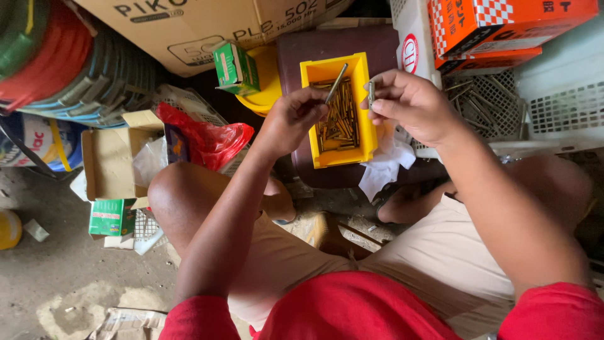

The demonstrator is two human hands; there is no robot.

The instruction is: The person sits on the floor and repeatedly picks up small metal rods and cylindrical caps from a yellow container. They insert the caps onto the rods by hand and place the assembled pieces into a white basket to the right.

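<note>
Left hand (296, 116) pinches a long metal pin (336, 83) by its lower end, pin tilted up-right over the yellow bin (327, 66). Right hand (409, 104) closed on a short metal pin (371, 93), held upright between fingertips just beside the bin's right wall. Yellow bin sits on a dark maroon stool (314, 44), near its middle, part filled with brass-coloured pins (340, 123). White cloth (385, 165) hangs off the stool's right edge. White mesh crate (497, 104) right of the stool holds more long pins. Orange boxes (497, 25) on top. Red plastic bag (211, 141) and green boxes (236, 68) left of the stool.
</note>
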